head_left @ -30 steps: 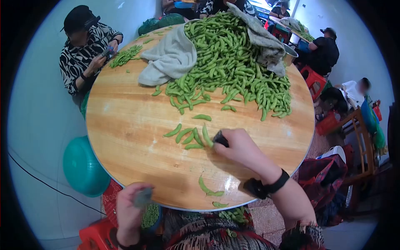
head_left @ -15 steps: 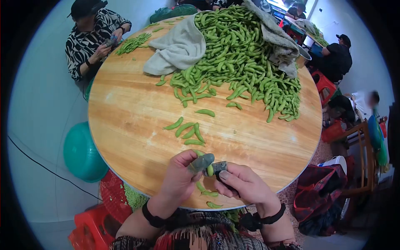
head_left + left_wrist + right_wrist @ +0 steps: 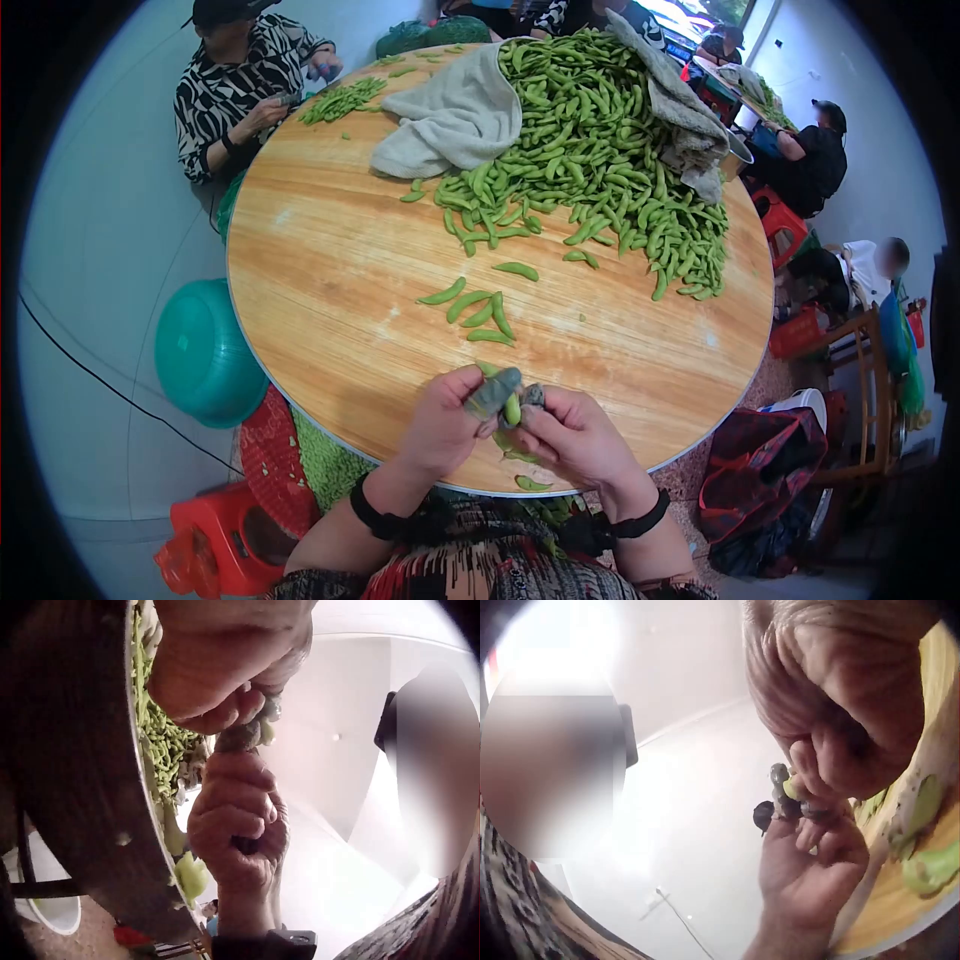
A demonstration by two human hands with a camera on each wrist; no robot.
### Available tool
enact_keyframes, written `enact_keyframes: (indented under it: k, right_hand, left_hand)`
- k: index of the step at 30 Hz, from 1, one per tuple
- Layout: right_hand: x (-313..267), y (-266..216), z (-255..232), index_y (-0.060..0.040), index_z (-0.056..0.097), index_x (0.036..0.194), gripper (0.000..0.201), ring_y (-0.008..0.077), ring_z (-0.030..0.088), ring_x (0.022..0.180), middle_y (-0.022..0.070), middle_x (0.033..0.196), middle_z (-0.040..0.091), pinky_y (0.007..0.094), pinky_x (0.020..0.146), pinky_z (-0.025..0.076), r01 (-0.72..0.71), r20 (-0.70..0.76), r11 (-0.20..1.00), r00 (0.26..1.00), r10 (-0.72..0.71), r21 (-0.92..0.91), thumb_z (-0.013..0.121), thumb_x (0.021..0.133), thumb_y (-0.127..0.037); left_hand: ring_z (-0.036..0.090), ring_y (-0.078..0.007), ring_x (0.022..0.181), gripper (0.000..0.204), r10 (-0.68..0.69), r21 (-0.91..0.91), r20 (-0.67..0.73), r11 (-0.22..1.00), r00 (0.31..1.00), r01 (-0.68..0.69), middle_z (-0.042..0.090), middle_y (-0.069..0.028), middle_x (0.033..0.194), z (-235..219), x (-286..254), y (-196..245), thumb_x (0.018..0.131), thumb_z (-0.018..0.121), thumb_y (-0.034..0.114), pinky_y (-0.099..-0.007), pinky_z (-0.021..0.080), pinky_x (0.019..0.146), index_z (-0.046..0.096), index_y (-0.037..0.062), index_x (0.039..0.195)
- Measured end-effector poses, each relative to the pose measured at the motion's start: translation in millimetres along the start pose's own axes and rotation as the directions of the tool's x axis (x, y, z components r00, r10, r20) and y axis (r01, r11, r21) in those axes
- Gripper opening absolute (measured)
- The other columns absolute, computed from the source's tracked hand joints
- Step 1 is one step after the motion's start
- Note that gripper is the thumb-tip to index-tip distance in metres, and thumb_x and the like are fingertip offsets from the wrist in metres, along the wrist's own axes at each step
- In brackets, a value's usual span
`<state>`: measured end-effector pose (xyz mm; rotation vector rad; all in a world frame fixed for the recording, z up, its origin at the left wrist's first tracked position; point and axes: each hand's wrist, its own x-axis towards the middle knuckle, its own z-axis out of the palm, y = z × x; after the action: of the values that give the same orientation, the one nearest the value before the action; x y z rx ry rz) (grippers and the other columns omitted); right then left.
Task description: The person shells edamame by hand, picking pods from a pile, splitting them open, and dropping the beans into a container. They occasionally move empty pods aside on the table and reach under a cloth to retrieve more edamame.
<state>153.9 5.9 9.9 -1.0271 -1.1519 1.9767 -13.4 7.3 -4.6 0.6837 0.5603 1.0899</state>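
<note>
Hands together at lower centre of frame, above near edge of counter; left hand, wearing grey finger cover, pinched green bean pod; right hand gripped same pod
Few loose pods lay mid-frame; large heap of pods touched grey cloth at top; teal basin stood at left

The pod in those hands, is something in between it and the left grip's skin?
Yes: a grey-green cover on the left grip lies against the pod. Nothing else visible gets between, though fingers hide some.
</note>
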Motion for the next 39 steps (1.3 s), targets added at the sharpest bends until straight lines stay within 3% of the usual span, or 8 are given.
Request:
enact_keyframes:
  k: [4, 7, 11, 13, 17, 22, 27, 39]
  right_hand:
    - [9, 8, -1, -0.0024, 0.053, 0.077, 0.019, 0.0035, 0.041, 0.052, -0.0044, 0.061, 0.048, 0.0202, 0.046, 0.032, 0.213, -0.156, 0.688, 0.888, -0.432, -0.694, 0.051, 0.090, -0.016]
    - [14, 8, -2, -0.0011, 0.054, 0.078, 0.016, 0.0090, 0.047, 0.049, 0.0014, 0.058, 0.053, 0.0238, 0.046, 0.037, 0.015, -0.226, 0.999, 0.974, -0.004, 0.048, 0.054, 0.087, -0.014]
    - [11, 6, -8, -0.0002, 0.055, 0.081, 0.013, 0.0189, 0.053, 0.048, 0.0107, 0.058, 0.055, 0.0288, 0.045, 0.040, 0.049, -0.214, 0.924, 0.967, -0.139, -0.380, 0.055, 0.086, -0.012]
    - [3, -9, 6, -0.0011, 0.055, 0.082, 0.012, 0.0269, 0.056, 0.053, 0.0169, 0.062, 0.055, 0.0332, 0.047, 0.043, 0.199, -0.226, 0.437, 0.633, -0.740, -0.877, 0.055, 0.085, -0.013]
    - [5, -23, 2, -0.0012, 0.055, 0.080, 0.014, 0.0289, 0.057, 0.057, 0.0165, 0.061, 0.055, 0.0350, 0.050, 0.044, 0.249, 0.034, 0.227, 0.740, -0.672, -0.942, 0.055, 0.085, -0.014]
    - [4, 6, -3, -0.0010, 0.057, 0.085, 0.018, 0.0106, 0.048, 0.053, 0.0024, 0.059, 0.052, 0.0260, 0.050, 0.039, 0.277, -0.157, 0.883, 0.921, -0.357, -0.380, 0.048, 0.091, -0.015]
    - [-5, 9, 7, -0.0008, 0.059, 0.096, 0.020, 0.0066, 0.051, 0.058, 0.0010, 0.066, 0.056, 0.0212, 0.053, 0.041, 0.448, -0.098, 0.661, 0.781, -0.617, -0.602, 0.051, 0.090, -0.018]
    - [-11, 4, 14, -0.0055, 0.051, 0.074, 0.026, 0.0034, 0.038, 0.047, -0.0045, 0.056, 0.045, 0.0191, 0.042, 0.028, 0.031, -0.165, 0.991, 0.985, -0.053, -0.131, 0.049, 0.093, -0.024]
  left_hand:
    - [0.053, -0.0050, 0.070, 0.026, 0.166, 0.328, -0.152, 0.938, 0.974, -0.109, 0.058, 0.0001, 0.084, -2, 9, -17, 0.081, 0.056, -0.002, -0.0170, 0.042, 0.061, 0.053, 0.0011, 0.107]
    - [0.053, -0.0051, 0.073, 0.030, 0.119, 0.348, -0.237, 0.937, 0.964, -0.030, 0.056, 0.0008, 0.083, 6, 5, -13, 0.081, 0.058, -0.003, -0.0167, 0.042, 0.063, 0.053, 0.0005, 0.111]
    - [0.053, -0.0048, 0.074, 0.040, 0.271, 0.659, -0.112, 0.740, 0.956, -0.133, 0.055, -0.0002, 0.082, -3, 5, -21, 0.080, 0.058, -0.004, -0.0170, 0.042, 0.065, 0.048, -0.0002, 0.119]
    - [0.056, -0.0105, 0.074, 0.052, 0.385, 0.848, -0.019, 0.495, 0.923, -0.188, 0.057, -0.0043, 0.085, 1, 3, -22, 0.077, 0.057, -0.009, -0.0232, 0.046, 0.065, 0.040, -0.0033, 0.125]
    - [0.055, -0.0109, 0.074, 0.058, 0.356, 0.737, 0.068, 0.611, 0.932, -0.287, 0.058, -0.0051, 0.086, 10, -5, -18, 0.076, 0.057, -0.011, -0.0236, 0.046, 0.065, 0.034, -0.0018, 0.130]
    - [0.049, -0.0080, 0.062, 0.055, 0.271, 0.214, 0.063, 0.936, 0.960, -0.278, 0.057, -0.0072, 0.088, 3, -6, -8, 0.086, 0.053, 0.007, -0.0173, 0.039, 0.053, 0.027, 0.0001, 0.135]
    - [0.045, -0.0073, 0.059, 0.051, 0.165, 0.088, -0.047, 0.983, 0.985, -0.160, 0.056, -0.0072, 0.086, 9, -2, 1, 0.087, 0.050, 0.007, -0.0153, 0.031, 0.048, 0.029, 0.0001, 0.133]
    - [0.042, -0.0011, 0.058, 0.018, -0.024, -0.101, -0.083, 0.995, 0.996, 0.015, 0.058, -0.0005, 0.075, -14, 0, -13, 0.082, 0.054, -0.001, -0.0147, 0.026, 0.045, 0.061, 0.0012, 0.098]
